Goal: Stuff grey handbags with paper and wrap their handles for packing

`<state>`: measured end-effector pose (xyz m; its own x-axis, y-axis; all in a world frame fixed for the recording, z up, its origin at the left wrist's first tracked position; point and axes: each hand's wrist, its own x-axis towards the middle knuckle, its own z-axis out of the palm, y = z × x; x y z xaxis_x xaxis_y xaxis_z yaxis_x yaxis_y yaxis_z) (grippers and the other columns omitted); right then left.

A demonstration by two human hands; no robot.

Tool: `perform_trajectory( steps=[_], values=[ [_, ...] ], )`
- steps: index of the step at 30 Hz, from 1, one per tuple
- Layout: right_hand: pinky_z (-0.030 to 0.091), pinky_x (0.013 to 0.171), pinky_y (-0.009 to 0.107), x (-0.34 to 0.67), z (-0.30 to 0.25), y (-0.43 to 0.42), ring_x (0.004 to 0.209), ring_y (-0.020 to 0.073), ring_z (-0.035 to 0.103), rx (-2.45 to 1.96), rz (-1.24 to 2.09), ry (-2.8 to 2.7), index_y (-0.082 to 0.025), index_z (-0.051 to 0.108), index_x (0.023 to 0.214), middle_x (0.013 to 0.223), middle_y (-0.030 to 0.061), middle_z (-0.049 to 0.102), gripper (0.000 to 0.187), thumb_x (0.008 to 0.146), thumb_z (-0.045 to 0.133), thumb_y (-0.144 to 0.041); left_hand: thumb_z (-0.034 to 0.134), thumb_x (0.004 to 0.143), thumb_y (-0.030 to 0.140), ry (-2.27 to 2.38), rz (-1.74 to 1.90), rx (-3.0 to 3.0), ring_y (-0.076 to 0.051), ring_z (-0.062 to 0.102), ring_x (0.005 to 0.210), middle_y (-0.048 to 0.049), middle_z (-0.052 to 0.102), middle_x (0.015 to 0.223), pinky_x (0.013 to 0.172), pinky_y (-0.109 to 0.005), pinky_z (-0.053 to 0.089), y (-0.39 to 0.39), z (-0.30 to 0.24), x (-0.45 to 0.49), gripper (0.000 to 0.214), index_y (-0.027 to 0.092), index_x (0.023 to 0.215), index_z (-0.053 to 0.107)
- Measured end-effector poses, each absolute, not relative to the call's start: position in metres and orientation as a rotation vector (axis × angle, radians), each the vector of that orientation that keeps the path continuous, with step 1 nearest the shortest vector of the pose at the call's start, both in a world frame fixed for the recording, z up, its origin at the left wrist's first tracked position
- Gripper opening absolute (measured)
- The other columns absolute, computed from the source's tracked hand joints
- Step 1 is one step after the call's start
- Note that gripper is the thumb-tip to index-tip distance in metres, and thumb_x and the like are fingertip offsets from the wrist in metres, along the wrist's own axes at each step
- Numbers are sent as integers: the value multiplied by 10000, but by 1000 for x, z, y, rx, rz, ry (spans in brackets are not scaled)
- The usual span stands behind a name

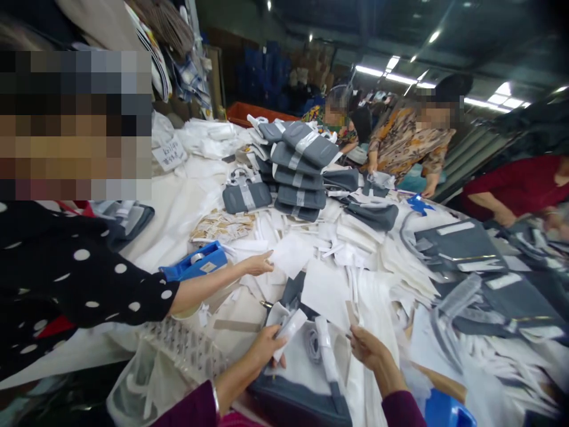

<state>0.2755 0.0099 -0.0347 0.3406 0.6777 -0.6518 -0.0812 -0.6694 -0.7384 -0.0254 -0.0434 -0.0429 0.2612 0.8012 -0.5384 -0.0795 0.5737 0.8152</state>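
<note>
In front of me stands a dark grey handbag (297, 394) with white wrapping over its upper part. My left hand (265, 347) is closed on a white-wrapped bag handle (294, 327) above the bag's left side. A second wrapped strap (326, 350) and a coiled grey cord (313, 345) lie against the bag. My right hand (368, 349), right of the bag, pinches a small pale strip (353, 312) that points upward. Beyond the bag lie white paper sheets (326, 290).
A co-worker's arm (208, 287) reaches in from the left to a white sheet. Near it sits a blue tape dispenser (198, 263). Stacked grey bags (300, 172) stand at the back; more grey bags (462, 243) lie right. Other people work across the table.
</note>
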Motion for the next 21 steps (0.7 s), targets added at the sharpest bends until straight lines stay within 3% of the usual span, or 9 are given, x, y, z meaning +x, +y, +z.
perform_trajectory(
  steps=[6,14,21],
  values=[
    [427,469,273,283,-31,23,524,179,555,-1882,1130,-825,-189,601,574,522,8,566,313,482,738,-455,620,608,664,1163,705,745,-77,409,293,25,538,420,336,-192,236,-45,-43,-23,617,124,890,528],
    [344,420,252,315,20,78,466,145,469,-1848,781,-1148,-196,637,686,509,-12,563,318,552,690,-479,612,647,564,1198,698,747,-108,493,359,29,531,472,349,-191,271,-47,-37,-22,500,126,875,529],
    [388,446,303,331,4,112,490,221,560,-2023,613,-1021,-172,629,722,512,71,622,345,557,643,-475,599,685,551,1203,672,761,-102,487,374,32,523,478,362,-186,271,-48,-37,-24,471,131,882,517]
  ],
)
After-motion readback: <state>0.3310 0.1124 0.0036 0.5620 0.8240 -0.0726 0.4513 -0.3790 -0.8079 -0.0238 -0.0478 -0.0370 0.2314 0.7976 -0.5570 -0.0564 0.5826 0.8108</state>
